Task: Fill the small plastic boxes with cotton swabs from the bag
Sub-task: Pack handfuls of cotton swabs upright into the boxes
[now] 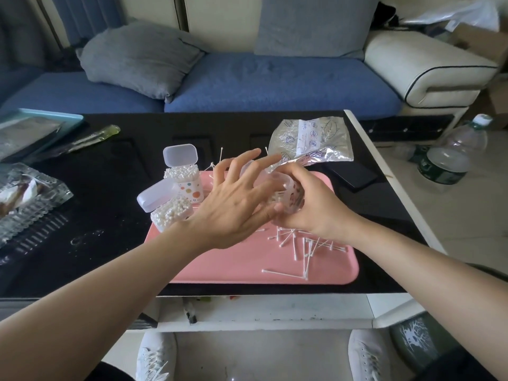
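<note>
My right hand (308, 204) grips a small clear plastic box (291, 198) above the pink tray (242, 259). My left hand (233, 202) is spread over the box's open side, fingers apart, palm against it. Two other small boxes stand at the tray's left end, lids up and packed with cotton swabs: the far one (187, 180) and the near one (170, 213). Several loose swabs (302, 247) lie on the tray below my right hand. The crumpled clear bag (310, 141) lies beyond the tray, looking nearly empty.
A black phone (354, 174) lies right of the tray near the table's right edge (384, 171). Plastic packaging (24, 196) and a light blue tray (33, 127) sit at the far left. A blue sofa is behind the table; a water bottle (450, 152) stands on the floor.
</note>
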